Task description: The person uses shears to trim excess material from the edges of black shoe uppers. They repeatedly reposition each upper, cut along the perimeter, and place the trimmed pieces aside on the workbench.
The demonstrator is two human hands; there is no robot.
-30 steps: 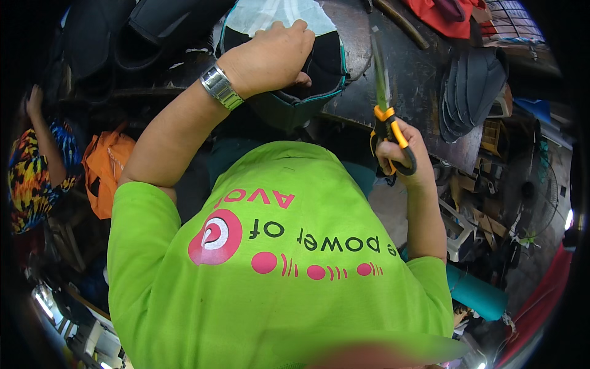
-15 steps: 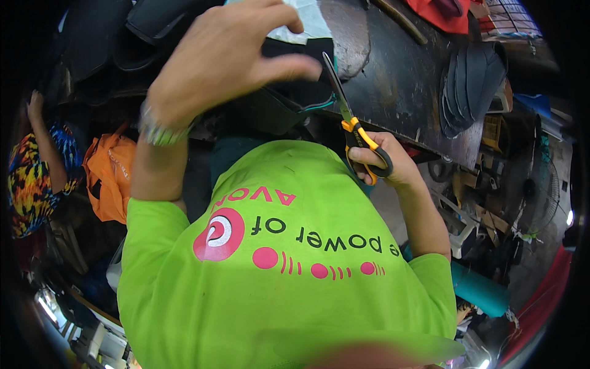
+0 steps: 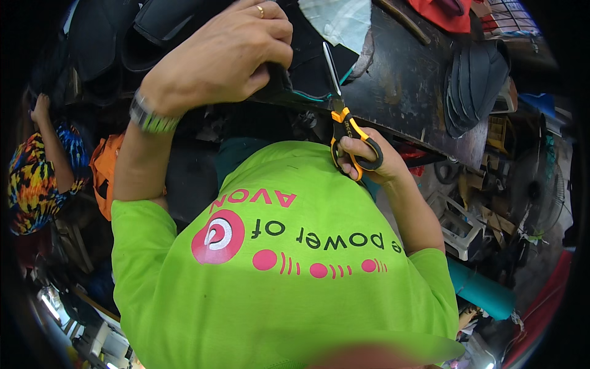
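My right hand (image 3: 386, 161) grips a pair of scissors (image 3: 340, 115) with yellow and black handles, its fingers through the loops. The blades point up, close together, over the near edge of the table beside a piece of black sheet material (image 3: 310, 71) with a teal edge. My left hand (image 3: 224, 58), with a ring and a metal wristwatch, is curled closed on the left part of that black piece; its fingertips are partly hidden. A pale whitish sheet (image 3: 341, 21) lies just beyond the black piece.
On the dark table (image 3: 405, 86) a stack of curved black pieces (image 3: 473, 86) sits at the right. A wooden stick (image 3: 402, 21) and a red item (image 3: 439, 13) lie farther back. Black bags (image 3: 98, 49) are at the far left, near an orange bag (image 3: 104, 172) and another person's arm (image 3: 52, 147).
My left hand has gone from spread fingers to a closed hold on the black material. The whitish sheet has shifted right. The scissors have moved slightly left and up.
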